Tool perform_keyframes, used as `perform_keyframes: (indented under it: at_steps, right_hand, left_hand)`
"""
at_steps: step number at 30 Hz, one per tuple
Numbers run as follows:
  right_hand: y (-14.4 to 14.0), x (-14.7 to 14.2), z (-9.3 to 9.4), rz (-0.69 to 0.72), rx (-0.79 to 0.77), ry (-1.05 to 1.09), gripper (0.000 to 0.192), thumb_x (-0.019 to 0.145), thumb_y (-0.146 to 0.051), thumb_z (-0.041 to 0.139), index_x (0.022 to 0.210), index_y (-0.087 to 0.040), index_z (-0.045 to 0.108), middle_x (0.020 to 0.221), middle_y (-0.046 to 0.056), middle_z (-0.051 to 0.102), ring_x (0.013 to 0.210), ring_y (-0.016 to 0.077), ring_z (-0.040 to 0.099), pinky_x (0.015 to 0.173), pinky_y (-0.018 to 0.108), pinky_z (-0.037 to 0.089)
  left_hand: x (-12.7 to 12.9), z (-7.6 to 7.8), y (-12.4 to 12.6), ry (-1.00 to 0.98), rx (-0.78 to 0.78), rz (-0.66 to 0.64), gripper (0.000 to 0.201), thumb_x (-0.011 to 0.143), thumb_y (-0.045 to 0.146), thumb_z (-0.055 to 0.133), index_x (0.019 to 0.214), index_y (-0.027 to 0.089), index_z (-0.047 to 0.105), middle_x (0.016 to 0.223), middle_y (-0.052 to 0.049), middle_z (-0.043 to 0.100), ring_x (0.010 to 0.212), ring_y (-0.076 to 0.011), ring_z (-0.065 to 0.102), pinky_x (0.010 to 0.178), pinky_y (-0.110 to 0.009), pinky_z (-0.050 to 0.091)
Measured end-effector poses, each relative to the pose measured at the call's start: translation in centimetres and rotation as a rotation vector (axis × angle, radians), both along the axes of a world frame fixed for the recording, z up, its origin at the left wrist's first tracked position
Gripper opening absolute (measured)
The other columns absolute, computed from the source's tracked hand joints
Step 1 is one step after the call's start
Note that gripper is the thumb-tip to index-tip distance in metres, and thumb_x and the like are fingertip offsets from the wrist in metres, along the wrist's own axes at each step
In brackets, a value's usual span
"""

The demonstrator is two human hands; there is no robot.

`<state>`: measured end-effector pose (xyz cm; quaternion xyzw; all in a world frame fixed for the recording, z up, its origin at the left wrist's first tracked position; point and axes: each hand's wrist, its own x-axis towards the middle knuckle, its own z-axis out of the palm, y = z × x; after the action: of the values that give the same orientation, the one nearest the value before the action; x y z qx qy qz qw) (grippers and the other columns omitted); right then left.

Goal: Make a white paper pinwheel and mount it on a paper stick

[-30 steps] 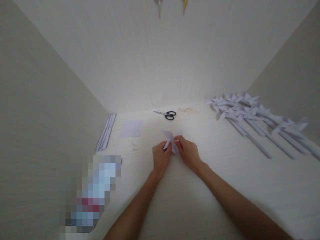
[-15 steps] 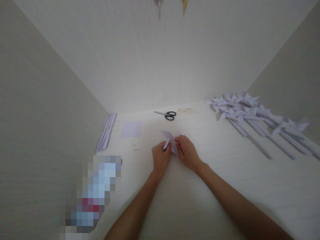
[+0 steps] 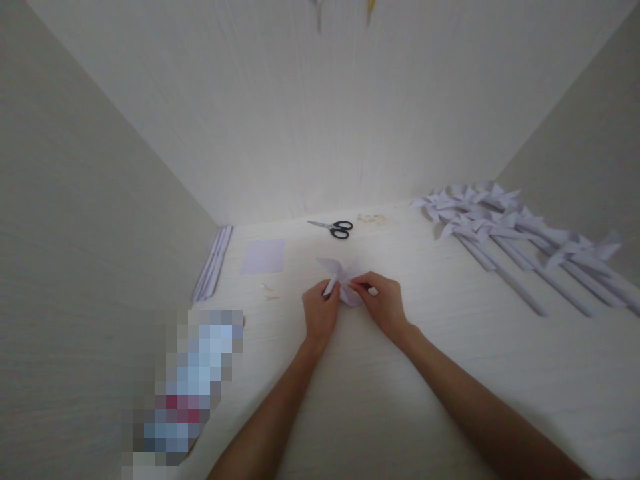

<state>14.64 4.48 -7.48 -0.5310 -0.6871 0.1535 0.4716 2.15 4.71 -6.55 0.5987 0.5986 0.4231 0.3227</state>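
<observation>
Left hand: the left hand (image 3: 320, 313) is curled, with thumb and forefinger pinched on the near-left part of the folded pale paper piece (image 3: 341, 280); the other fingers are tucked under.
Right hand: the right hand (image 3: 384, 305) pinches the same piece from its 3 o'clock side, fingertips meeting at the middle; it also seems to hold something small and white, but I cannot tell what.
Paper piece: it sits just above the white tabletop (image 3: 380, 400), at the table's centre, its flaps fanning towards 12 o'clock.
Risk, tearing: thin paper pinched from two sides could rip or crease wrongly if the hands pull apart.
Risk, unfolding: the flaps look springy; a loosened pinch would probably let them open.
Risk, scraps: small bits (image 3: 268, 291) lie at 9 o'clock of the hands and could stick under a wrist.
Room, near: wide bare table lies towards 6 o'clock.
Room, far: scissors (image 3: 334, 229) at 12 o'clock and the flat paper square (image 3: 263, 257) at 10 o'clock stand apart.
Edges: finished paper pinwheels (image 3: 500, 230) crowd 2 o'clock; paper strips (image 3: 214, 261) line the left wall (image 3: 75, 220).
</observation>
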Motion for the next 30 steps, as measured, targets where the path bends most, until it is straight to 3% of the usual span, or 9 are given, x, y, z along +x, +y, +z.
perform_keyframes:
  at_steps: [23,30]
  right_hand:
    - [0.26,0.01,0.29,-0.027,-0.114,-0.127,0.022,0.076,-0.028,0.051,0.059,-0.015,0.057,0.051,0.0,0.057,0.047,0.0108,0.05,0.047,0.021,0.035]
    - [0.1,-0.08,0.49,-0.006,-0.05,-0.08,0.012,0.072,-0.02,0.056,0.061,-0.015,0.055,0.058,0.0,0.055,0.051,0.0101,0.047,0.049,0.02,0.036]
  left_hand:
    - [-0.04,-0.01,-0.05,-0.017,-0.026,-0.011,0.026,0.071,0.033,0.046,0.064,0.011,0.06,0.055,0.001,0.054,0.053,-0.0102,0.045,0.052,-0.021,0.034]
    - [0.15,0.14,-0.1,-0.012,-0.038,-0.007,0.026,0.071,0.031,0.046,0.061,0.012,0.059,0.054,0.001,0.052,0.053,-0.01,0.044,0.05,-0.02,0.032]
